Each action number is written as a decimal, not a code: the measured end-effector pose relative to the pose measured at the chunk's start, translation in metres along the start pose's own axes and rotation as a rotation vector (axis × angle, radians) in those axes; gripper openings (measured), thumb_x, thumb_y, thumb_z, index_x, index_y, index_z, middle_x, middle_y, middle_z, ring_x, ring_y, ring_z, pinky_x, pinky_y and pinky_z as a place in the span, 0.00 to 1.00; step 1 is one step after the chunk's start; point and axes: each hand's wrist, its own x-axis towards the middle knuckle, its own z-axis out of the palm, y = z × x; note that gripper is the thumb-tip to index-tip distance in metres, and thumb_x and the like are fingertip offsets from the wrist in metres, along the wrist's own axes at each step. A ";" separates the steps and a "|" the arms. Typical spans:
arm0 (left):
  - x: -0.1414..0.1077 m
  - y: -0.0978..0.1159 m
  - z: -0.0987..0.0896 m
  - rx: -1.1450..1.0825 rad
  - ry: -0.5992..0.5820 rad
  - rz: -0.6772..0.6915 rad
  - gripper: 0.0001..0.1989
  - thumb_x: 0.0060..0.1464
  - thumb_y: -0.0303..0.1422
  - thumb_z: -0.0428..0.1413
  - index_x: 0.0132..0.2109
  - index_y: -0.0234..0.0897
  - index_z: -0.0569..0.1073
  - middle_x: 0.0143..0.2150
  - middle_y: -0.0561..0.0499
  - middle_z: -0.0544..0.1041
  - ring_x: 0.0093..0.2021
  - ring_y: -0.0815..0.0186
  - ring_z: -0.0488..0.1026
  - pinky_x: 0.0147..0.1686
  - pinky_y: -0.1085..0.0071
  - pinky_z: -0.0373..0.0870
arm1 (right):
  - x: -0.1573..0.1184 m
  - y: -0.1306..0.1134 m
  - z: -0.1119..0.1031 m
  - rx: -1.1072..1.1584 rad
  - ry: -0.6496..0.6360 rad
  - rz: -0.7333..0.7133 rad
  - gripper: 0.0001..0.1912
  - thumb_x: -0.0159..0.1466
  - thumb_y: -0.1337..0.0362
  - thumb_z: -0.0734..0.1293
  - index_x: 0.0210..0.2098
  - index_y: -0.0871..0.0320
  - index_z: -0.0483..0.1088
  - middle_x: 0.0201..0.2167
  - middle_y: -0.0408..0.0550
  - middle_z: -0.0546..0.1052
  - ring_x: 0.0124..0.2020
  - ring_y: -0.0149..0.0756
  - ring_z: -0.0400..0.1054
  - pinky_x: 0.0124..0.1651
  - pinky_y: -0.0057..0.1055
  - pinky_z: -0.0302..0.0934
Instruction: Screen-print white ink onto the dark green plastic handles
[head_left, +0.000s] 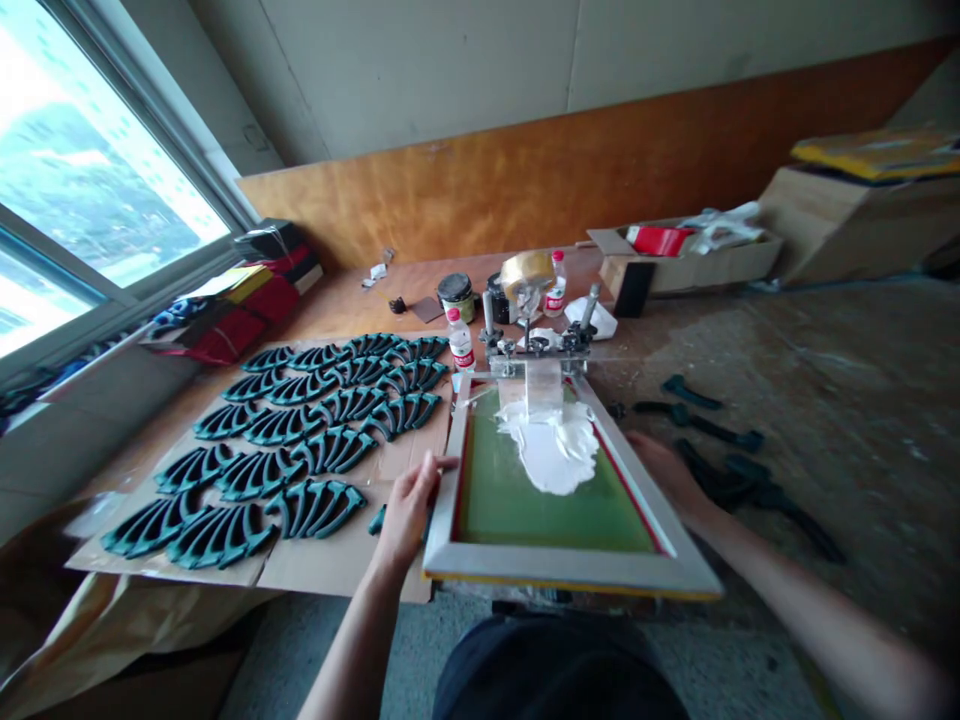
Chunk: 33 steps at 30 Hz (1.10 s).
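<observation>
A silver-edged screen frame (570,562) with green mesh lies in front of me, clamped at its far end by a metal fixture (536,350). White paste (556,460) is spread on the mesh below a pale squeegee blade (544,388). My left hand (411,500) is at the frame's left edge, fingers bent; a dark green piece (377,520) shows beside it, and whether it is gripped is unclear. On the right, my right hand (660,470) is blurred beside the frame's right edge, its fingers mostly hidden behind it.
Rows of dark green curved parts (262,470) cover cardboard (337,570) on the left. Loose dark parts (739,480) lie on the right. Behind stand bottles (460,345), a jar (456,295), a tape roll (527,270) and an open carton (690,275).
</observation>
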 end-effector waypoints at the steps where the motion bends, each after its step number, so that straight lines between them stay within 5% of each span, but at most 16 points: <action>1: -0.004 -0.021 0.001 0.039 -0.031 -0.042 0.31 0.56 0.52 0.51 0.56 0.33 0.72 0.28 0.51 0.76 0.28 0.66 0.72 0.26 0.75 0.65 | 0.005 0.010 0.003 0.146 0.004 0.098 0.18 0.64 0.71 0.54 0.38 0.67 0.75 0.22 0.42 0.76 0.21 0.29 0.67 0.49 0.50 0.65; 3: -0.004 -0.057 0.005 0.135 -0.043 -0.070 0.33 0.55 0.49 0.53 0.63 0.35 0.64 0.30 0.52 0.76 0.30 0.66 0.72 0.29 0.74 0.66 | 0.027 0.023 0.003 0.566 0.020 0.345 0.14 0.63 0.67 0.64 0.49 0.60 0.73 0.39 0.49 0.77 0.37 0.36 0.73 0.44 0.32 0.68; 6: 0.004 -0.086 0.012 0.320 -0.033 -0.065 0.32 0.58 0.45 0.50 0.66 0.37 0.59 0.32 0.51 0.76 0.32 0.65 0.73 0.31 0.73 0.66 | 0.075 0.020 -0.008 0.985 -0.022 0.466 0.30 0.58 0.64 0.71 0.58 0.60 0.64 0.51 0.56 0.70 0.50 0.45 0.67 0.49 0.38 0.66; 9: 0.011 -0.094 0.012 0.415 -0.050 -0.061 0.31 0.59 0.44 0.49 0.66 0.38 0.60 0.33 0.51 0.77 0.33 0.63 0.74 0.33 0.72 0.67 | 0.102 -0.003 -0.024 1.028 -0.193 0.289 0.17 0.56 0.70 0.70 0.45 0.59 0.69 0.42 0.52 0.73 0.45 0.44 0.67 0.46 0.36 0.63; 11: 0.013 -0.094 0.011 0.430 -0.052 -0.071 0.30 0.59 0.45 0.48 0.65 0.38 0.61 0.34 0.50 0.77 0.35 0.62 0.75 0.35 0.71 0.67 | 0.095 -0.017 -0.033 1.051 -0.253 0.182 0.08 0.58 0.75 0.65 0.35 0.58 0.70 0.34 0.49 0.74 0.39 0.40 0.67 0.41 0.32 0.62; 18: 0.011 -0.094 0.012 0.379 -0.012 -0.094 0.28 0.57 0.44 0.51 0.62 0.39 0.65 0.39 0.47 0.79 0.41 0.60 0.76 0.41 0.70 0.69 | 0.038 -0.007 -0.046 1.216 -0.117 -0.220 0.13 0.57 0.79 0.59 0.31 0.57 0.70 0.30 0.47 0.73 0.36 0.37 0.65 0.39 0.31 0.59; 21: 0.010 -0.091 0.013 0.361 0.002 -0.109 0.28 0.56 0.43 0.53 0.62 0.39 0.66 0.39 0.47 0.80 0.41 0.59 0.76 0.41 0.69 0.69 | 0.045 -0.008 -0.045 1.229 -0.134 -0.117 0.11 0.58 0.77 0.61 0.30 0.56 0.70 0.28 0.45 0.73 0.34 0.37 0.65 0.39 0.32 0.59; 24: 0.009 -0.088 0.012 0.319 0.010 -0.141 0.29 0.55 0.44 0.54 0.62 0.40 0.66 0.39 0.48 0.80 0.39 0.60 0.76 0.39 0.69 0.70 | 0.040 -0.025 -0.046 1.141 0.066 -0.004 0.13 0.61 0.76 0.58 0.35 0.59 0.73 0.34 0.51 0.76 0.40 0.40 0.67 0.43 0.35 0.61; 27: 0.008 -0.087 0.013 0.293 0.015 -0.151 0.30 0.55 0.45 0.54 0.62 0.39 0.66 0.38 0.48 0.80 0.37 0.60 0.76 0.37 0.70 0.70 | 0.023 -0.034 -0.050 1.095 0.210 -0.085 0.16 0.62 0.76 0.56 0.40 0.61 0.74 0.39 0.54 0.77 0.44 0.42 0.67 0.48 0.38 0.61; 31: 0.007 -0.083 0.012 0.219 -0.020 -0.139 0.32 0.55 0.47 0.53 0.63 0.38 0.64 0.38 0.48 0.79 0.36 0.61 0.76 0.35 0.71 0.69 | 0.039 -0.017 -0.049 1.190 0.032 -0.033 0.10 0.64 0.68 0.63 0.43 0.56 0.73 0.36 0.48 0.76 0.39 0.39 0.68 0.46 0.37 0.62; 33: 0.005 -0.074 0.010 0.161 -0.059 -0.140 0.35 0.55 0.48 0.54 0.65 0.37 0.60 0.35 0.50 0.79 0.33 0.63 0.75 0.31 0.72 0.68 | 0.067 -0.003 -0.045 1.201 -0.039 0.091 0.18 0.62 0.66 0.67 0.53 0.54 0.69 0.38 0.47 0.76 0.40 0.39 0.68 0.47 0.37 0.63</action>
